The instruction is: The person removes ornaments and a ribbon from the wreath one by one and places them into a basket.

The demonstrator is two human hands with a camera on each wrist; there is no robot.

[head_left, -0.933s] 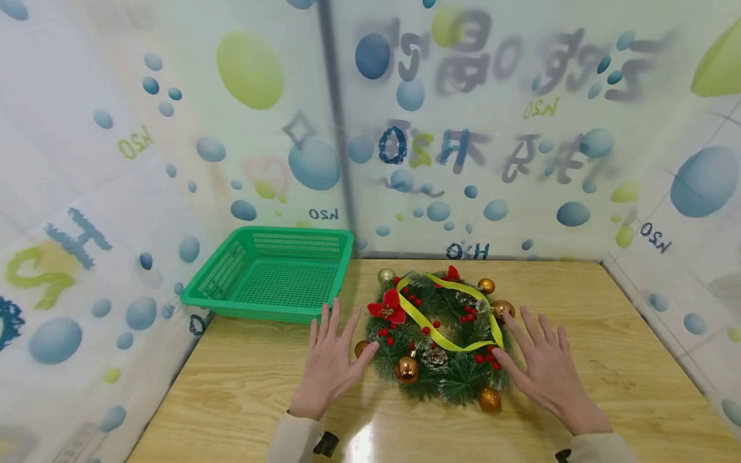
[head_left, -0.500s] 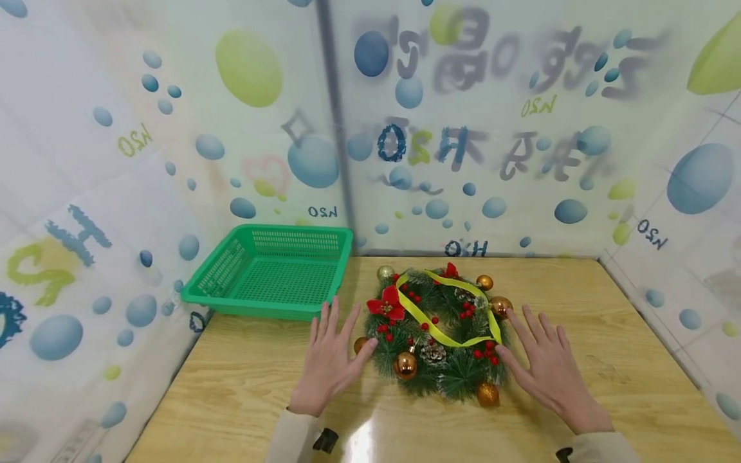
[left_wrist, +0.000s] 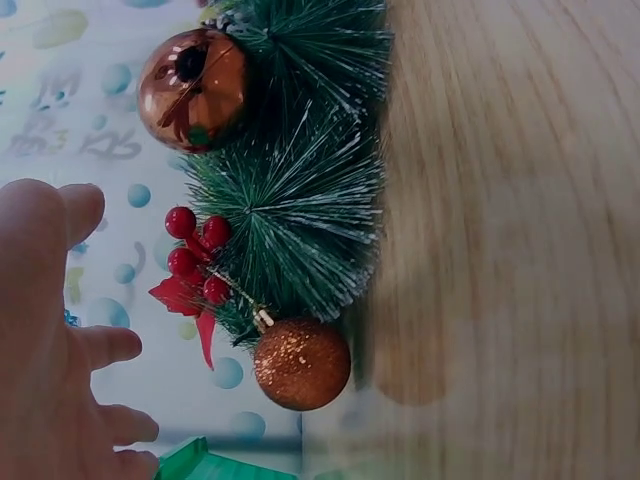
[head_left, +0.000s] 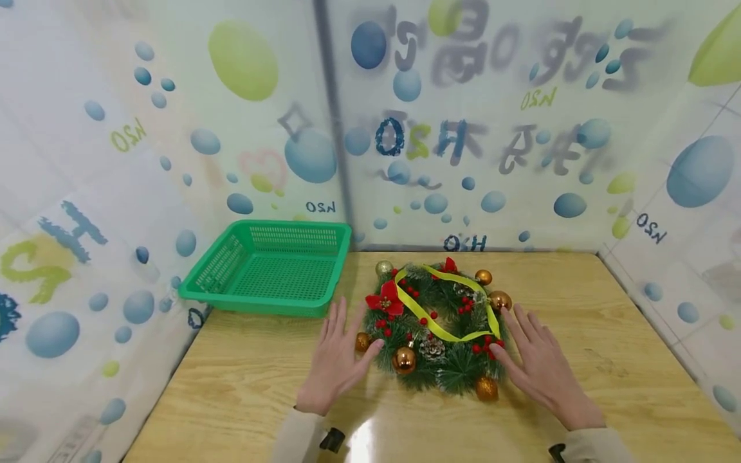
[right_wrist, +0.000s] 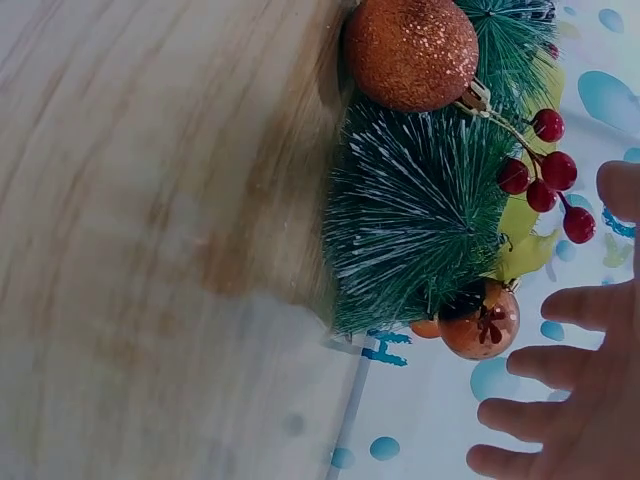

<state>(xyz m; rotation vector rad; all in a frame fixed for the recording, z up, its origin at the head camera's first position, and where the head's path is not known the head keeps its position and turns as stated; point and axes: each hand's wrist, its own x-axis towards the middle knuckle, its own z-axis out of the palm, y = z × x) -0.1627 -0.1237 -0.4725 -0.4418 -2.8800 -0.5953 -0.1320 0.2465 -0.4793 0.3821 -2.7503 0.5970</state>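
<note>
**Hands flank the wreath on the wooden table**

Both hands have edged slightly inward toward the wreath since the earlier frames, while the wreath itself has kept its place. The wooden table point(head_left: 608, 360) carries everything. On it, toward the middle of the far edge, lies the wreath point(head_left: 435, 328): a ring of frosted green pine needles, with a yellow ribbon point(head_left: 440, 331) looped across it, a red poinsettia point(head_left: 386, 300) on its left side, clusters of red berries, a pinecone, and copper and gold baubles round its rim. A green basket point(head_left: 272, 267) sits at the far left corner of the table, well apart from the wreath's needles.

The left hand point(head_left: 334, 360) lies flat on the table just beside the wreath's left side, fingers straight and spread, holding nothing; its thumb tip is at a small copper bauble point(head_left: 363, 341), though contact cannot be confirmed. The right hand point(head_left: 541, 370) lies on the wreath's right side, fingers likewise straight and fanned, fingertips reaching the outer needles, gripping nothing.

Both wrist views show only part of the wreath, turned sideways and partly blurred; the right wrist view shows a glittered bauble point(right_wrist: 410, 52) and berries, with just the fingertips point(right_wrist: 560, 305) in frame.
</note>
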